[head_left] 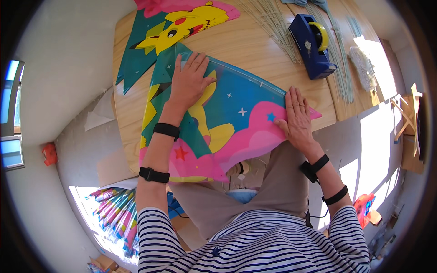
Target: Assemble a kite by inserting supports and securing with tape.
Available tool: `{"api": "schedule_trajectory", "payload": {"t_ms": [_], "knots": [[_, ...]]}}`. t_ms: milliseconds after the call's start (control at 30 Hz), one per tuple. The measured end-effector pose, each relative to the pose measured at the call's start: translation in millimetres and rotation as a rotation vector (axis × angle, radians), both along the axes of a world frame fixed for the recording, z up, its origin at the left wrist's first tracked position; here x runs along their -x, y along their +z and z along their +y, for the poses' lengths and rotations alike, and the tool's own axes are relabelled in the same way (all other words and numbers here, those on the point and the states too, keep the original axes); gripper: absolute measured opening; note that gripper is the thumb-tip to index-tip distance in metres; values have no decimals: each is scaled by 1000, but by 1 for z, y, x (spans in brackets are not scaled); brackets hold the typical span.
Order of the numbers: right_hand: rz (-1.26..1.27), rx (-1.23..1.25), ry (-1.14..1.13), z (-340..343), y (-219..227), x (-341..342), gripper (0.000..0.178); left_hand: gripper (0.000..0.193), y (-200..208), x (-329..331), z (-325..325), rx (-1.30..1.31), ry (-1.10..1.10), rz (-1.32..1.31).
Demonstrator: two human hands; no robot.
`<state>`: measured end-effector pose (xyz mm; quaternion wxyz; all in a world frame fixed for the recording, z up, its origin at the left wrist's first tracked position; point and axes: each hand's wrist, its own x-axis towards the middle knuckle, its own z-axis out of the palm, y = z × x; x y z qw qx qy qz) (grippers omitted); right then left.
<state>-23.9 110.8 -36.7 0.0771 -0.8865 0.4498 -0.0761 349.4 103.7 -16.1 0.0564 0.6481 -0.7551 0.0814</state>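
Note:
A thin printed kite sail (232, 98) in blue, green, pink and yellow lies across the near part of the wooden table, its pink edge hanging over my lap. My left hand (189, 82) lies flat on it near the far left corner, fingers spread and pointing away from me. Flat on its right end rests my right hand (297, 116), fingers stretched out along the slanting far edge. A narrow straight band, perhaps a rod or a folded hem, runs along that edge between the hands. Neither hand grips anything.
Beyond my left hand lies another printed sail (182, 27) with a yellow cartoon figure. A blue tape dispenser (312, 54) with yellow tape stands at the far right, among thin rods (273, 25). A clear plastic bag (363, 68) lies farther right. Bundled, colourful printed pieces (116, 214) sit lower left.

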Motion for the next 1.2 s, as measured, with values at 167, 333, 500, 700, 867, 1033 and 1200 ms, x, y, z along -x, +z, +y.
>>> {"api": "schedule_trajectory", "payload": {"t_ms": [167,333,500,700,867,1033,1200], "knots": [[-1,-11,0,1,-1,1,90,62,-19,-8,3,-8,35,89],[-4,-2,1,0,-1,2,88,63,-21,-9,0,-40,53,106],[-169,28,-63,-9,6,2,68,63,-20,-7,0,-31,48,154],[-535,-218,-46,-71,54,-89,20,63,-21,-11,1,-15,62,175],[-456,-208,15,-109,26,-194,10,63,-19,-5,-1,-22,58,218],[-419,-142,30,-122,3,-239,11,63,-22,-8,0,-8,59,248],[-431,-9,64,-126,-11,-248,11,63,-23,-7,1,-13,67,244]]}}
